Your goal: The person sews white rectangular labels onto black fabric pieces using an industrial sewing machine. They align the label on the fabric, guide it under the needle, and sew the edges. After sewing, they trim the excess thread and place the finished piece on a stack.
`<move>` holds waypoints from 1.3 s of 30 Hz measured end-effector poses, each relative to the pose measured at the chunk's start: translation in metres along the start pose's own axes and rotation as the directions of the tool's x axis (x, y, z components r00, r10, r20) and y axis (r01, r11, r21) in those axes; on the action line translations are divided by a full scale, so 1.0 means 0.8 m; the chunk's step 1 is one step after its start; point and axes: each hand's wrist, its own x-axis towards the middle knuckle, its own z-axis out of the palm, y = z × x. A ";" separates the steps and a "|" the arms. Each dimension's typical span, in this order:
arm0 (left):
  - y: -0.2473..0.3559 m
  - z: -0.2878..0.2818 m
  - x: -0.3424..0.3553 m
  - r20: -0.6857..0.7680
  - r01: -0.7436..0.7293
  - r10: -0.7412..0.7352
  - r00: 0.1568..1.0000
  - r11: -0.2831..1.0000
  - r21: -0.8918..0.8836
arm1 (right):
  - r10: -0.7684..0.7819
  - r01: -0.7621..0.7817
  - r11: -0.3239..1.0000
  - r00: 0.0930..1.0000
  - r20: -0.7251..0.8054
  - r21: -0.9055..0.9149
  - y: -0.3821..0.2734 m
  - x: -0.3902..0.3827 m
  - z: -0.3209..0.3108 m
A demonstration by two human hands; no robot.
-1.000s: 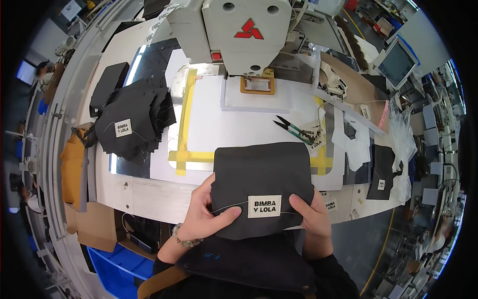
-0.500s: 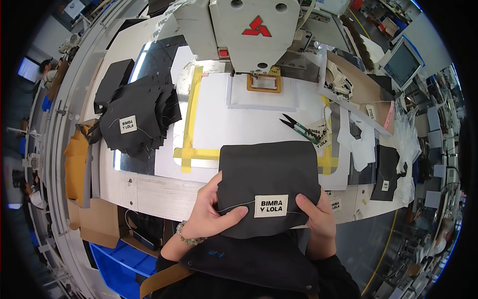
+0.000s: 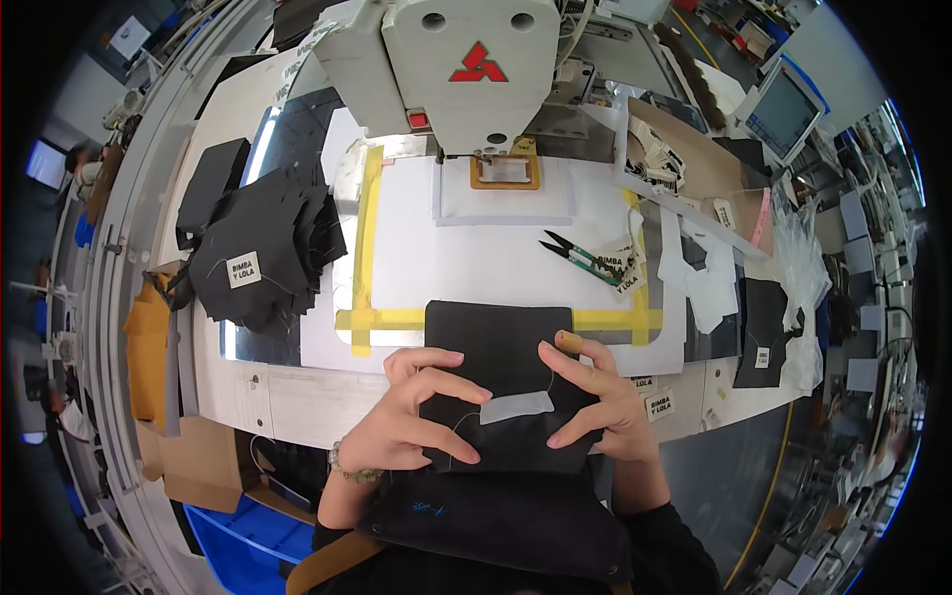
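Left hand (image 3: pixel 412 421) + right hand (image 3: pixel 607 402): each grip half-closed, holding one side of black fabric panel (image 3: pixel 498 337); white rectangular patch (image 3: pixel 518 408) between. Green-handled thread snips (image 3: pixel 583 260) lie beyond.

Got black fabric piece (image 3: pixel 501 342) between left grip (image 3: pixel 407 421) and right grip (image 3: pixel 612 412), with pale strip (image 3: pixel 518 408) slightly tilted on upward face. Beyond, on desk (image 3: pixel 317 399): black fabric stack (image 3: pixel 266 223) at left, sewing machine (image 3: pixel 466 114) ahead, green-handled snips (image 3: pixel 580 260) overlapping labels (image 3: pixel 631 262) at right.
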 end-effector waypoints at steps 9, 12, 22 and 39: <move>0.035 -0.056 0.000 -0.331 0.195 -0.149 0.932 0.975 0.108 | 0.089 -0.095 0.991 0.994 -0.066 -0.098 0.000 0.006 0.009; 0.037 -0.130 0.002 -0.790 0.346 -0.054 0.611 0.915 0.205 | 0.150 -0.156 0.985 0.986 -0.072 -0.080 0.001 0.006 0.005; -0.054 -0.352 -0.061 -0.855 0.850 0.043 0.517 -0.142 0.507 | 0.261 -0.329 0.925 0.914 -0.312 -0.191 0.006 -0.014 -0.020; -0.064 -0.008 0.097 0.087 0.168 -0.235 0.968 0.868 0.467 | 0.194 -0.441 0.644 0.885 -0.424 -0.626 0.027 -0.010 -0.026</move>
